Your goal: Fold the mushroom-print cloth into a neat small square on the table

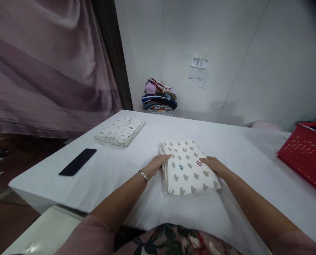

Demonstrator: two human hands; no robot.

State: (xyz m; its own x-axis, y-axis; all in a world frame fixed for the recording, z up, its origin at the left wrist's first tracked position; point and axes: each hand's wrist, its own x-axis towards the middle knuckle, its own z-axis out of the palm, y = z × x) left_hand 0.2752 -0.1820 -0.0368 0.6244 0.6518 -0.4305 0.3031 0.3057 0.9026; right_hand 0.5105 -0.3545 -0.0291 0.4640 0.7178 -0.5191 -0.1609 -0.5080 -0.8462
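Note:
A folded white cloth [190, 171] printed with grey mushroom-like shapes and a few red, blue and purple ones lies in front of me on the white-covered table. My left hand [158, 164] grips its left edge, thumb on top and the other fingers hidden at the side of the layers. At the right edge, my right hand [213, 165] holds the cloth the same way, its thumb resting on the top face. Farther left, a second folded white cloth [122, 130] with a small scattered print lies flat, apart from both hands.
A flat black rectangle [78, 162] lies near the table's left edge. On the right stands a red basket [305, 156]. Folded fabrics [160, 97] are stacked behind the table by the wall. A pinkish curtain [46, 63] hangs at left. Handwritten paper notes [196, 78] are on the wall.

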